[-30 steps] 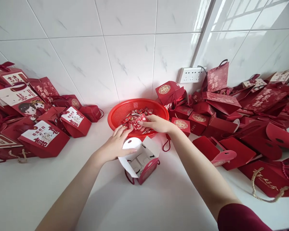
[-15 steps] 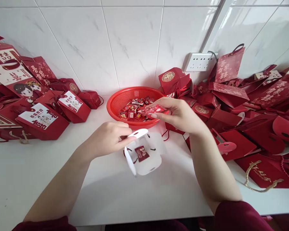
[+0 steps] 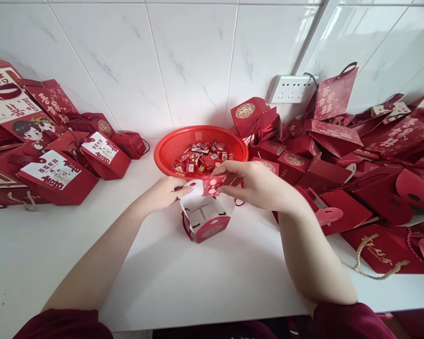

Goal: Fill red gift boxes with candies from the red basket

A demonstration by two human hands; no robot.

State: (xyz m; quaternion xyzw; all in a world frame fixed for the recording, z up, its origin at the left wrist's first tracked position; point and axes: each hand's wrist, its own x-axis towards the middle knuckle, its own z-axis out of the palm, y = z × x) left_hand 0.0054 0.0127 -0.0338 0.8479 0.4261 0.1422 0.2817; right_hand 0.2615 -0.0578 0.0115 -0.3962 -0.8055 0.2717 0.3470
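Note:
A small red gift box [image 3: 212, 230] with a white inside stands open-topped on the white table. My left hand [image 3: 167, 192] pinches its raised white flap at the far left. Over the far side of the opening, my right hand [image 3: 256, 184] holds a red candy packet [image 3: 212, 185] with pale spots between thumb and fingers. Just behind both hands sits a red plastic basket [image 3: 166, 141] of wrapped candies [image 3: 201, 159]. The bottom of the box is only partly visible, and I cannot make out its contents.
Red gift boxes [image 3: 58, 176] stand grouped at the left. A large heap of red boxes and bags [image 3: 321, 174] fills the right side, one with a rope handle [image 3: 365, 252] near the front edge. A white power strip [image 3: 292, 89] is against the tiled wall.
My right hand has come from above the basket toward me, bringing the candy packet over the box. The box has turned, so its red front now shows and its inside faces me less.

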